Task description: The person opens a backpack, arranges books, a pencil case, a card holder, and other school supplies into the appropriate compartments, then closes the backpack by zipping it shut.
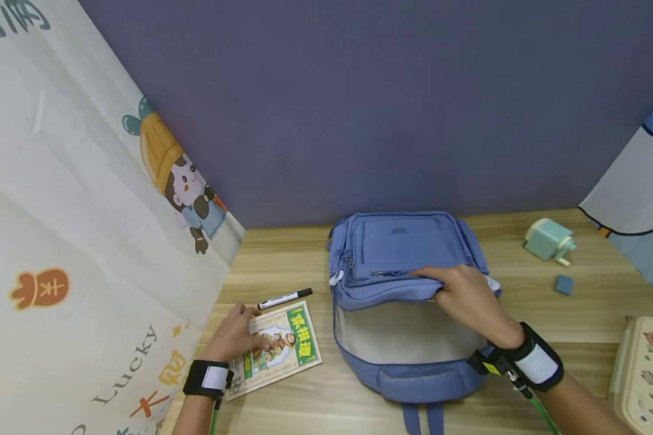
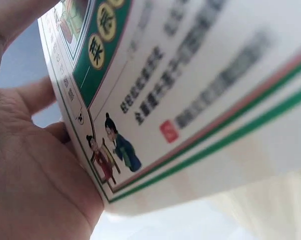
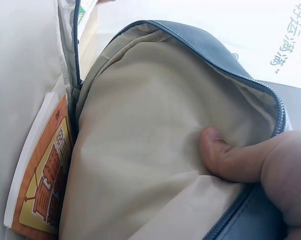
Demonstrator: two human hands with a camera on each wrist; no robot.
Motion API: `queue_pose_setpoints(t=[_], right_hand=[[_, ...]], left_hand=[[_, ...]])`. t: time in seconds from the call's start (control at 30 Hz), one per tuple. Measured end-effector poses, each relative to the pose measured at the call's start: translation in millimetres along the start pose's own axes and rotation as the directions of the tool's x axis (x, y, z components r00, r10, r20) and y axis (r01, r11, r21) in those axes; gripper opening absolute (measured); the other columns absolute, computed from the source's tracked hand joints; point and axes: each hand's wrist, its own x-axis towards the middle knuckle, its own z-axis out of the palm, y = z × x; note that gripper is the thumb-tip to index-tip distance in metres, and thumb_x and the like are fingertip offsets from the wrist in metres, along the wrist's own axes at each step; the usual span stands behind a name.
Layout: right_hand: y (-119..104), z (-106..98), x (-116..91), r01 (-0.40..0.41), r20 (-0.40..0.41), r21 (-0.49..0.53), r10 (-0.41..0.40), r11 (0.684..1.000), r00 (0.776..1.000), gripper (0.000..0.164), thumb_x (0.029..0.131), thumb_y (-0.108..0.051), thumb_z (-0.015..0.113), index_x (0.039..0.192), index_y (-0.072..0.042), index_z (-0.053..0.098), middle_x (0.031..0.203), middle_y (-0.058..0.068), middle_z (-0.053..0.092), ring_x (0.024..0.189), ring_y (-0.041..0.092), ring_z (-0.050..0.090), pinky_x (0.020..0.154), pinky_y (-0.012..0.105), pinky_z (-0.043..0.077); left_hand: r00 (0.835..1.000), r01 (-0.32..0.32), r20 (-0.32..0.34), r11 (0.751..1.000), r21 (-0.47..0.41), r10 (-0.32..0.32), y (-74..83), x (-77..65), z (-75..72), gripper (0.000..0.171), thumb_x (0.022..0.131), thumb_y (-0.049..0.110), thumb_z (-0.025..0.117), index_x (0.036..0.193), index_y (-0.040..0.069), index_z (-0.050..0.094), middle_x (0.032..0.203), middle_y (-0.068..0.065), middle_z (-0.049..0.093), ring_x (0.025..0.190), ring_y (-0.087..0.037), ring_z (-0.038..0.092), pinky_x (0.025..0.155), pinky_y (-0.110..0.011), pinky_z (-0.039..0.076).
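Left hand (image 1: 234,335) pinches cream-and-green rectangular paper book (image 1: 285,347) at its left edge, thumb on printed cover; book is left of blue fabric backpack (image 1: 408,248) on wood-grain table (image 1: 359,417). Right hand (image 1: 468,302) grips edge of backpack's unzipped front panel, thumb against beige cloth lining (image 3: 140,115). Orange-and-yellow paper booklet (image 3: 43,185) inside backpack. White-and-black cylindrical marker (image 1: 285,298) just beyond book. Mint-green boxy crank sharpener (image 1: 548,239) far right.
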Motion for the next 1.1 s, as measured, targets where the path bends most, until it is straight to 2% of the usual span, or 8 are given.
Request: queue_pose_setpoints(t=[0.13, 0.23, 0.4, 0.53, 0.73, 0.87, 1.0, 1.1], right_hand=[[0, 0, 1, -0.001, -0.001, 0.003, 0.001, 1.0, 1.0, 0.058, 0.076, 0.018, 0.06, 0.12, -0.014, 0.082, 0.069, -0.007, 0.062, 0.054, 0.001, 0.032, 0.052, 0.021, 0.027], [0, -1, 2, 0.004, -0.003, 0.008, -0.004, 1.0, 1.0, 0.057, 0.077, 0.018, 0.063, 0.118, -0.015, 0.082, 0.074, -0.006, 0.069, 0.054, 0.001, 0.035, 0.053, 0.021, 0.029], [0, -3, 2, 0.011, -0.005, 0.011, -0.011, 1.0, 1.0, 0.058, 0.074, 0.018, 0.062, 0.118, -0.015, 0.082, 0.062, -0.01, 0.059, 0.054, 0.0, 0.032, 0.052, 0.021, 0.029], [0, -4, 4, 0.011, -0.01, 0.012, -0.011, 1.0, 1.0, 0.058, 0.074, 0.018, 0.062, 0.117, -0.014, 0.082, 0.07, -0.007, 0.067, 0.055, 0.001, 0.037, 0.053, 0.021, 0.032], [0, -6, 6, 0.004, -0.01, 0.02, -0.004, 1.0, 1.0, 0.059, 0.073, 0.019, 0.059, 0.116, -0.014, 0.082, 0.086, 0.0, 0.078, 0.059, 0.005, 0.043, 0.055, 0.022, 0.033], [1, -7, 6, 0.003, -0.013, 0.016, -0.003, 1.0, 1.0, 0.06, 0.072, 0.018, 0.057, 0.117, -0.013, 0.082, 0.09, 0.004, 0.079, 0.06, 0.006, 0.041, 0.055, 0.023, 0.03], [0, -7, 6, -0.002, -0.011, 0.014, 0.002, 1.0, 1.0, 0.06, 0.073, 0.018, 0.057, 0.119, -0.013, 0.082, 0.089, 0.004, 0.079, 0.057, 0.004, 0.036, 0.054, 0.023, 0.027], [0, -7, 7, -0.009, -0.003, 0.019, 0.009, 1.0, 1.0, 0.06, 0.075, 0.019, 0.056, 0.12, -0.012, 0.081, 0.076, -0.001, 0.071, 0.054, 0.001, 0.027, 0.054, 0.023, 0.024]], left_hand=[[1.0, -0.018, 0.016, 1.0, 0.012, 0.018, 0.5, -3.6, -8.4, 0.081, 0.073, 0.042, 0.097, 0.132, -0.006, 0.069, 0.12, -0.019, 0.063, 0.095, -0.031, 0.066, 0.085, -0.05, 0.058], [0.999, -0.044, 0.02, 0.997, -0.064, 0.045, 3.6, -6.6, -20.3, 0.061, 0.081, 0.038, 0.092, 0.125, 0.001, 0.073, 0.124, -0.019, 0.072, 0.105, -0.034, 0.071, 0.092, -0.054, 0.059], [0.988, -0.121, 0.069, 0.966, -0.226, 0.14, 10.6, -10.4, -40.4, 0.02, 0.094, 0.036, 0.08, 0.106, 0.021, 0.075, 0.103, 0.002, 0.078, 0.089, -0.013, 0.068, 0.082, -0.038, 0.057], [0.974, -0.16, 0.092, 0.918, -0.363, 0.206, 16.1, -13.5, -51.0, 0.014, 0.099, 0.033, 0.074, 0.106, 0.02, 0.074, 0.103, 0.002, 0.076, 0.083, -0.007, 0.066, 0.077, -0.029, 0.057], [0.94, -0.198, 0.121, 0.799, -0.568, 0.319, 37.7, -15.4, -66.9, 0.013, 0.103, 0.025, 0.071, 0.107, 0.013, 0.072, 0.1, -0.007, 0.073, 0.073, -0.012, 0.07, 0.063, -0.033, 0.06], [0.882, -0.26, 0.147, 0.721, -0.642, 0.448, 68.8, -9.8, -70.5, 0.01, 0.103, 0.023, 0.072, 0.1, 0.013, 0.069, 0.09, 0.0, 0.068, 0.068, -0.007, 0.063, 0.063, -0.028, 0.056], [0.781, -0.291, 0.203, 0.631, -0.719, 0.591, 110.8, -0.6, -58.4, 0.013, 0.102, 0.025, 0.073, 0.099, 0.012, 0.071, 0.089, 0.004, 0.066, 0.071, -0.004, 0.061, 0.065, -0.024, 0.053], [0.695, -0.289, 0.262, 0.594, -0.751, 0.669, 142.5, 7.1, -40.5, 0.015, 0.102, 0.025, 0.073, 0.099, 0.011, 0.071, 0.088, 0.007, 0.063, 0.073, -0.002, 0.057, 0.067, -0.02, 0.049]])
